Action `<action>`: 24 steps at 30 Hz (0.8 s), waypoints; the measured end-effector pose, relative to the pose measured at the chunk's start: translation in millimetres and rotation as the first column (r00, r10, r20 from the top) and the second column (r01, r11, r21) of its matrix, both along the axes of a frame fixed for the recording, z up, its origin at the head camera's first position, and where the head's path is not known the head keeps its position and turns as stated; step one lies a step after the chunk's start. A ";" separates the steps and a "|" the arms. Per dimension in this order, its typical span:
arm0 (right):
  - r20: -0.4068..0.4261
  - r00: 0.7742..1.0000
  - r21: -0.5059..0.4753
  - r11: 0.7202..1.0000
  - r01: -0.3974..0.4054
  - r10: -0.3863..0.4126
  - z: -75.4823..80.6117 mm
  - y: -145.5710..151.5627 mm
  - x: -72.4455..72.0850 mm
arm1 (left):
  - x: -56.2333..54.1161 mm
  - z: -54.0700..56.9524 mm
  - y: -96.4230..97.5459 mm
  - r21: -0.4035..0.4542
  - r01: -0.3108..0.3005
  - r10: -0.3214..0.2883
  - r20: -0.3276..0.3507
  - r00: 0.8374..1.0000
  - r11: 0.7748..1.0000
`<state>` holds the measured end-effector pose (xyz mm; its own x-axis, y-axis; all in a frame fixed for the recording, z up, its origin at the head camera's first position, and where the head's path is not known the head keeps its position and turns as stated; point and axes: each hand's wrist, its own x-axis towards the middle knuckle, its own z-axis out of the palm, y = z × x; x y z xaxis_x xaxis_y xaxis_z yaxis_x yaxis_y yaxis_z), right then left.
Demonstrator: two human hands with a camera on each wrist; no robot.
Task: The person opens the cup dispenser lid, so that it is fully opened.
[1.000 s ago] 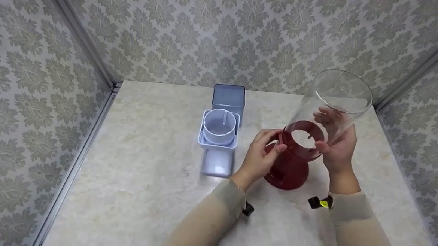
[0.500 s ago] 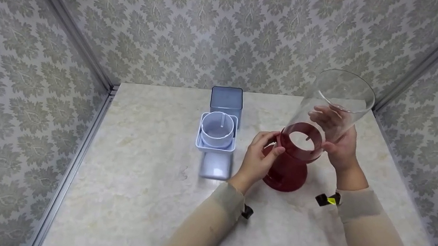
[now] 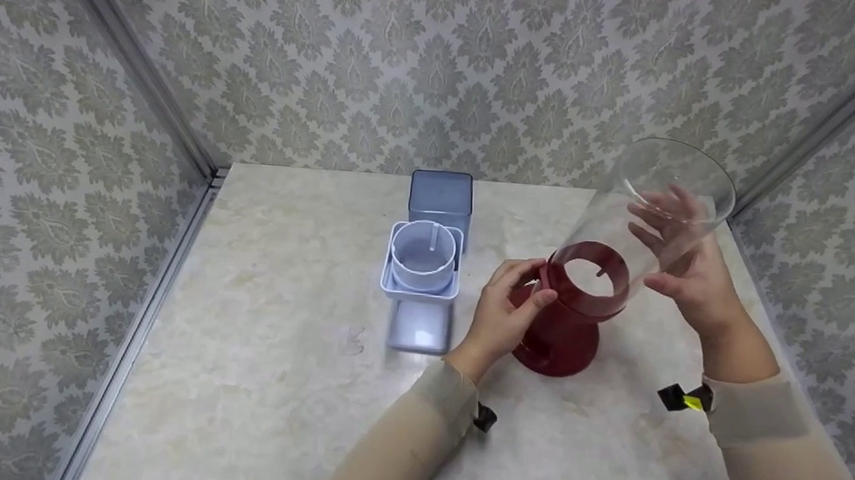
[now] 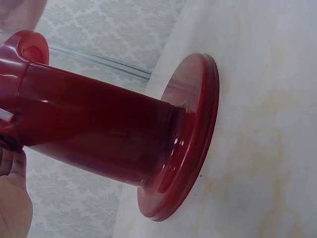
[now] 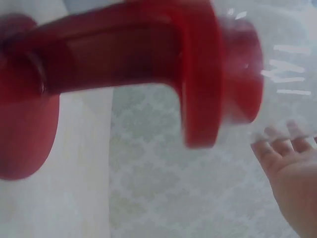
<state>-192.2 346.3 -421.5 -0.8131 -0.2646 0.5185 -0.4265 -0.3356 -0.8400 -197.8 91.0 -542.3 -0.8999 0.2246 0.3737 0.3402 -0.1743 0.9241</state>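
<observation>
A glossy red stand (image 3: 561, 342) with a round base (image 4: 198, 134) rises from the table to a red collar (image 3: 592, 303). Leaning up from that collar is a clear, flared plastic cylinder (image 3: 619, 206), tilted to the right. With thumb and fingers my left hand (image 3: 497, 313) grips the collar's left side; part of this hand also shows at the edge of the left wrist view. My right hand (image 3: 696, 283) is spread beside the cylinder, its fingers seen through the clear wall. Whether it touches the wall I cannot tell.
Left of the stand, a pale blue square holder (image 3: 419, 294) bears a round cup (image 3: 424, 258). A grey-blue square container (image 3: 441, 191) stands behind it. Its shiny base (image 3: 421, 327) lies in front. Patterned walls (image 3: 436, 72) border the pale table (image 3: 261, 334).
My right hand has loosened from the cylinder and shifted right, its fingers spreading. The left hand keeps its grip on the collar. The view has shifted slightly.
</observation>
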 end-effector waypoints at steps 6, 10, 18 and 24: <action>0.017 0.958 -0.085 0.954 0.286 -0.286 2.4 -27.9 15.6 | -0.7 -2.1 0.3 0.031 0.010 -0.010 0.008 1.000 0.999; -0.016 0.882 -0.014 0.882 0.470 -0.471 4.3 -45.0 19.9 | -1.8 -1.8 1.3 0.041 0.013 -0.013 0.012 1.000 0.999; -0.055 0.847 -0.028 0.849 0.528 -0.529 12.3 -54.0 17.4 | -3.0 -0.9 0.9 0.058 0.022 -0.023 0.009 1.000 0.998; -0.045 0.878 -0.024 0.880 0.475 -0.476 12.7 -46.5 16.6 | -2.2 -2.3 0.3 0.028 0.020 -0.021 0.009 1.000 0.999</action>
